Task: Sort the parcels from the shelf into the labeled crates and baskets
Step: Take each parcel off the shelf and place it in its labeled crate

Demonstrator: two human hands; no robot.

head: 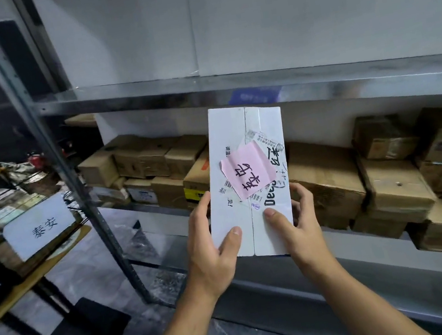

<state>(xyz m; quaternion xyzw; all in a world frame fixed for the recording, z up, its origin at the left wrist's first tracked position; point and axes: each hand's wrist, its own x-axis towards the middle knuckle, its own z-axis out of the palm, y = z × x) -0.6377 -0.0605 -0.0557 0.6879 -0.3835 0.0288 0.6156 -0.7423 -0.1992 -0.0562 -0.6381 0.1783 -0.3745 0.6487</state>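
the metal shelf (229, 84) is packed with brown parcels (330, 178); in front, a white parcel (228, 137) is gripped at its lower end by the left hand (212, 247) and right hand (300, 230), fingers curled round it; a pink note (248, 173) is stuck on

A: What is the shelf (230, 89) made of?
B: Bare grey metal, with a dull sheen and smudged patches.
A: And the white parcel (240, 222)?
B: Smooth white card, faintly glossy. The pink note (248, 173) on it is matt paper.
A: The boxes (329, 175) behind it?
B: Brown cardboard, matt, some of it creased and scuffed.
A: The worktop (28, 283) at the left?
B: It looks like pale wood, matt.
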